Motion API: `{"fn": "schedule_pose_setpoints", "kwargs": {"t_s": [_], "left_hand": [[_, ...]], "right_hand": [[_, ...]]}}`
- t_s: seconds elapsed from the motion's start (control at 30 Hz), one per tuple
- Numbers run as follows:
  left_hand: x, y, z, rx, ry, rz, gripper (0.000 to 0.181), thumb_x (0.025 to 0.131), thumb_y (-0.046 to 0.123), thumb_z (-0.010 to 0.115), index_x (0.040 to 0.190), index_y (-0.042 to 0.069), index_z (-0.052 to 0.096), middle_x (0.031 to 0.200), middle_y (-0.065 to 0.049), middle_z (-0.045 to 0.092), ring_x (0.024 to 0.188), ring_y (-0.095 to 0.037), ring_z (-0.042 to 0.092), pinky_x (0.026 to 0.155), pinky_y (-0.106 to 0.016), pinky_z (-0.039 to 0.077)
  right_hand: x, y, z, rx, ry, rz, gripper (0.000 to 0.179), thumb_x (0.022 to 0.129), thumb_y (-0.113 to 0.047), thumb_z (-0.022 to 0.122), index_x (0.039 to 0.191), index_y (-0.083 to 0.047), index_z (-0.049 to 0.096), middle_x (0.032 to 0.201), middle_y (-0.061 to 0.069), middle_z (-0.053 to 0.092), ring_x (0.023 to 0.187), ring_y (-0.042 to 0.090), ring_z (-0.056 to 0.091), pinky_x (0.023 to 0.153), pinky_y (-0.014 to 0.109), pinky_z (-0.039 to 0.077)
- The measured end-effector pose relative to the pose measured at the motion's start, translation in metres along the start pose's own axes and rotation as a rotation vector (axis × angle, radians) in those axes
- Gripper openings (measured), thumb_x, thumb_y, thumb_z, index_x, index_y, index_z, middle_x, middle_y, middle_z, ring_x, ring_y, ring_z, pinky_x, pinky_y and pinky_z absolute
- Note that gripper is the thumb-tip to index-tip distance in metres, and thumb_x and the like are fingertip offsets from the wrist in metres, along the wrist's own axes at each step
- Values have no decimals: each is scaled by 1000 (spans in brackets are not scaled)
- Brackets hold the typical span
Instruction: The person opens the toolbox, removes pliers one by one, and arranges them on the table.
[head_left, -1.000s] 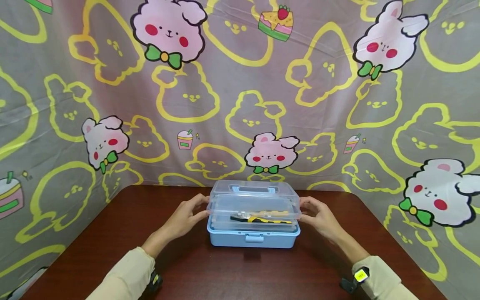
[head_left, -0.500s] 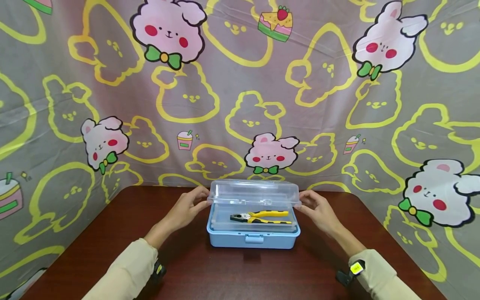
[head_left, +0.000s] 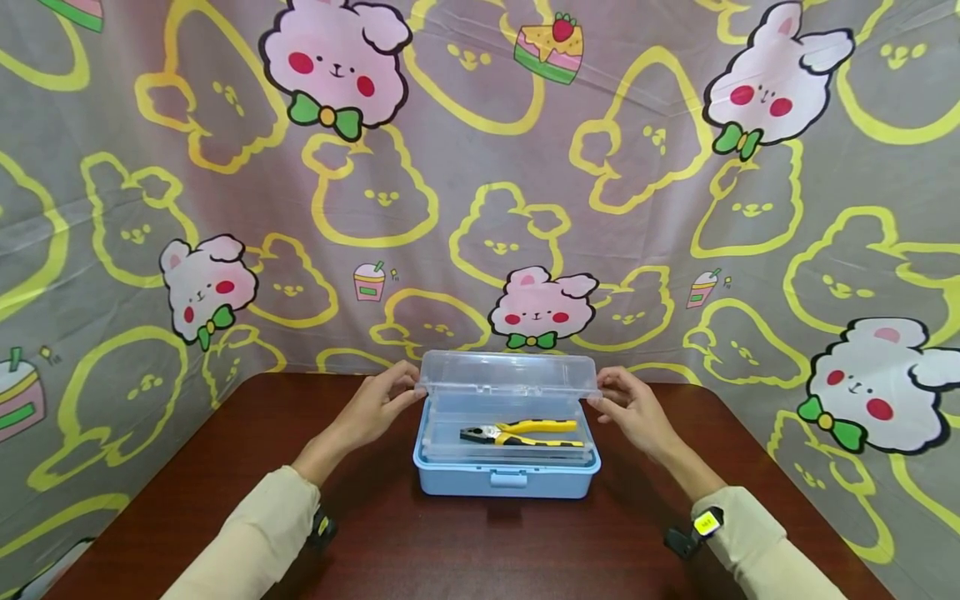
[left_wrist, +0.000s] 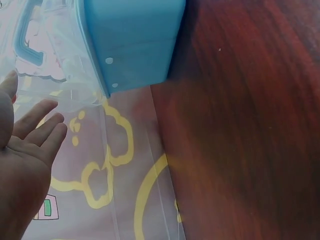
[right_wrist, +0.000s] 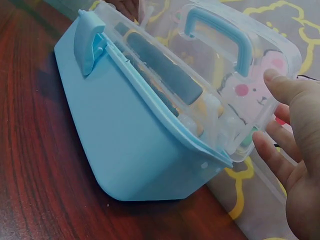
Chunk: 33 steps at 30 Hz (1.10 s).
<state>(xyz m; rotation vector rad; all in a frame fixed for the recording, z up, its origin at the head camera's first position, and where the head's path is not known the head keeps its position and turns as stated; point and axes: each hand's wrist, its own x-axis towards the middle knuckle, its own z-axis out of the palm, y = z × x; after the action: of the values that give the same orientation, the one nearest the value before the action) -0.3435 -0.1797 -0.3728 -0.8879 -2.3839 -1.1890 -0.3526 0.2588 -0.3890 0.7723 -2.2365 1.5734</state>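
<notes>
1. The left hand (head_left: 375, 408) has its fingers loosely extended, tips at the left end of the clear lid (head_left: 510, 371).
2. The right hand (head_left: 633, 408) is relaxed, fingers slightly bent, thumb at the lid's right end.
3. The lid tilts above the light-blue toolbox (head_left: 450, 481) (wrist views show its blue handle (right_wrist: 220, 30)).
4. Yellow-and-black combination pliers (head_left: 528, 426) lie inside.
5. The toolbox rests on a reddish-brown table (head_left: 480, 562).
</notes>
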Motion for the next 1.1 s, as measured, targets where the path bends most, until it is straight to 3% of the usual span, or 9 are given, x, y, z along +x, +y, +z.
{"fn": "schedule_pose_setpoints", "kwargs": {"t_s": [0.27, 0.5, 0.73, 1.1], "left_hand": [[3, 1, -4, 15, -8, 17, 6, 106, 16, 62, 109, 16, 57, 100, 1, 73, 90, -24, 69, 80, -44, 50], [5, 3, -6, 50, -4, 33, 7, 105, 15, 63, 110, 14, 59, 103, -4, 74, 92, -19, 71, 80, -45, 52], [11, 7, -12, 59, -20, 41, 7, 106, 15, 62, 113, 15, 60, 111, -10, 75, 99, -26, 72, 86, -52, 54], [18, 12, -16, 82, 1, 39, 14, 108, 21, 58, 119, 13, 61, 107, -7, 74, 96, -26, 72, 85, -53, 53]], "right_hand": [[4, -6, 0, -14, 13, -15, 21, 97, 0, 70, 114, 0, 58, 107, 20, 61, 95, 21, 71, 67, 36, 60], [6, -10, -2, -24, -1, -12, 22, 98, -1, 71, 115, -1, 57, 106, 20, 60, 94, 13, 71, 66, 38, 60], [11, -14, -7, -79, -6, -8, 22, 99, -4, 71, 116, -3, 58, 107, 20, 65, 93, 15, 71, 65, 38, 60], [22, -24, -8, -178, 19, 11, 22, 100, -10, 70, 118, -4, 57, 102, 18, 61, 66, 21, 66, 54, 35, 55]]}}
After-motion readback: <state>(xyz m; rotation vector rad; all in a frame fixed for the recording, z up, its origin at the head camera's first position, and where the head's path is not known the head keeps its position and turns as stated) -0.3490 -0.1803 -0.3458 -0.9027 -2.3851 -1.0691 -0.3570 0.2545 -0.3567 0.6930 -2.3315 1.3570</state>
